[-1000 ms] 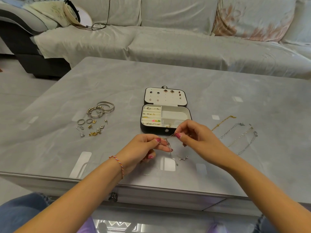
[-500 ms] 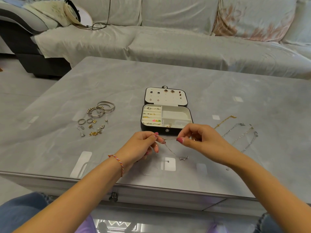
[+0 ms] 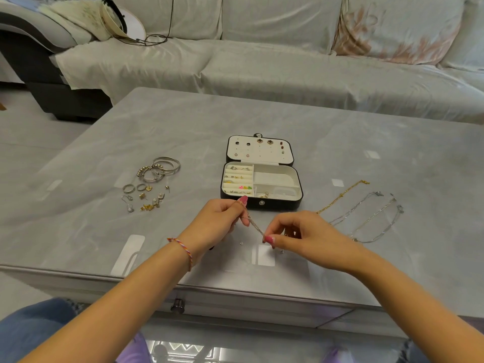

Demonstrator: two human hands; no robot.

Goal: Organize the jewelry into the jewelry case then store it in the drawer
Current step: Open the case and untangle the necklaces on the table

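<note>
A black jewelry case lies open mid-table, with earrings on its cream lid and rings in its left slots. Just in front of it, my left hand and my right hand each pinch an end of a thin chain, stretched slanting between them above the table. To the left lie bangles, rings and small earrings. On the right lie a gold chain and silver necklaces.
The grey table has a drawer knob under its front edge. A sofa with a cable and a hat stands behind the table. My knees show below the table's edge.
My left hand rose toward the case and my right hand dropped lower and nearer, so the chain now runs slanted and taut between them. Its dangling end no longer hangs below.
</note>
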